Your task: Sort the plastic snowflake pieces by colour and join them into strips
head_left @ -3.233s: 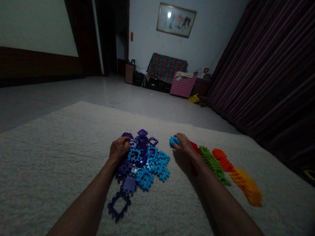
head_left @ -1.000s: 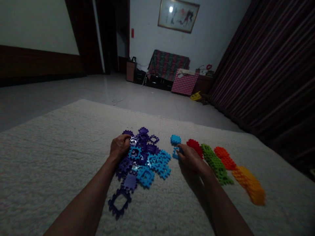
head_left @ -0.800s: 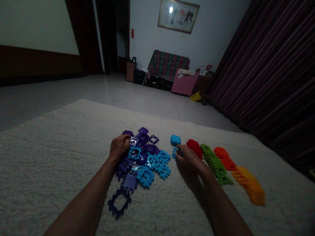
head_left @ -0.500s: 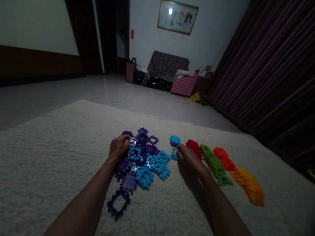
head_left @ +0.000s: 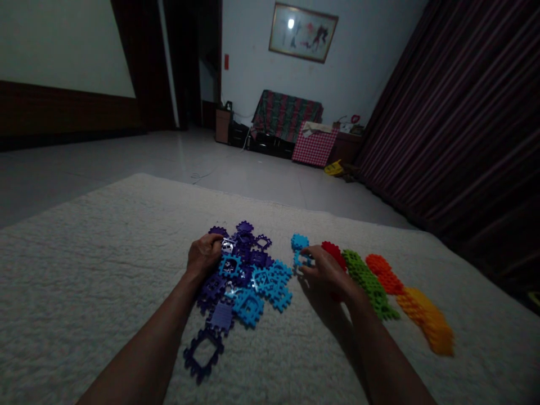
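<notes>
My left hand (head_left: pixel 205 253) is closed in a pinch on a glossy purple interlocking tile (head_left: pixel 228 246) at the left side of a mixed pile. Purple tiles (head_left: pixel 221 316) with notched edges lie in that pile, overlapped by light-blue tiles (head_left: pixel 248 305). To the right, my right hand (head_left: pixel 323 267) hovers with thumb and fingers apart beside a light-blue frame tile (head_left: pixel 300 260) on the mat. Just beyond that tile lies a solid light-blue tile (head_left: pixel 299 242). Red tiles (head_left: pixel 334 253) are partly hidden behind my right hand.
Rows of green tiles (head_left: pixel 367 281), orange-red tiles (head_left: pixel 383 274) and yellow-orange tiles (head_left: pixel 428 318) lie at the right. Everything rests on a cream mat (head_left: pixel 126 242) over a tiled floor (head_left: pixel 169 157). A dark curtain (head_left: pixel 442 124) hangs at the right.
My right hand's fingers have spread and let go of the light-blue frame tile, which lies below the solid one. The left hand stays where it was.
</notes>
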### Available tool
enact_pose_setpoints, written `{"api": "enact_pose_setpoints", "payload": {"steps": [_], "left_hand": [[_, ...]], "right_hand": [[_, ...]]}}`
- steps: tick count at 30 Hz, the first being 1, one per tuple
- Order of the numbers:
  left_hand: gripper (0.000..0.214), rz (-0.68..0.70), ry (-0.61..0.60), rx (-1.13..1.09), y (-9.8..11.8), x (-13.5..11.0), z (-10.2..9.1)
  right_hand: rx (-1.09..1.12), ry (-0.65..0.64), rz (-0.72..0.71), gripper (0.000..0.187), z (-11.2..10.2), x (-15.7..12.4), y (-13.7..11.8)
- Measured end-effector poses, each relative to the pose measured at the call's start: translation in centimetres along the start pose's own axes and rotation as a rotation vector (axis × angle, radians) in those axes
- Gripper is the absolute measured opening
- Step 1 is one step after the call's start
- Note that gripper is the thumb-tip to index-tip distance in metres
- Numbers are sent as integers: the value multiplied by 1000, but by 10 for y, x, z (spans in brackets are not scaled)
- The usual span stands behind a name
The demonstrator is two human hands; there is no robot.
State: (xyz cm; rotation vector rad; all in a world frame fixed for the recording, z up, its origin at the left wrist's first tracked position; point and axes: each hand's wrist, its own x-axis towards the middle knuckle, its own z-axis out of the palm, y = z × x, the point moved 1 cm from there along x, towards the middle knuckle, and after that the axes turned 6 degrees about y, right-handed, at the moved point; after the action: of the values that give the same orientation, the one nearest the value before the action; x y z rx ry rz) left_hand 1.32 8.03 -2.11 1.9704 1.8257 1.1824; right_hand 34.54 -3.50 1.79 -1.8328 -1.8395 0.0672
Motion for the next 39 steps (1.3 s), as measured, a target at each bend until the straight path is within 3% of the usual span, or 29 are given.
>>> {"api": "enact_pose_setpoints", "payload": {"steps": [7, 12, 18, 25, 34, 39], "left_hand": [[36, 38, 7, -14, -2, 1, 1], [35, 42, 4, 1, 0, 1, 1], [35, 22, 8, -18, -1, 1, 1], [36, 11, 0, 2, 0, 1, 0], [35, 18, 2, 9, -1, 1, 0], [36, 9, -2, 7, 0, 2, 0]], "right_hand": [[-123, 11, -24, 36, -9, 54, 5], [-88, 46, -21, 35, -8, 68, 9], [42, 185, -118, 29, -2, 41, -4], [244, 38, -161, 26, 25, -11, -37], [184, -40, -206, 22, 23, -12, -44], [163, -20, -159, 25, 22, -12, -42]]}}
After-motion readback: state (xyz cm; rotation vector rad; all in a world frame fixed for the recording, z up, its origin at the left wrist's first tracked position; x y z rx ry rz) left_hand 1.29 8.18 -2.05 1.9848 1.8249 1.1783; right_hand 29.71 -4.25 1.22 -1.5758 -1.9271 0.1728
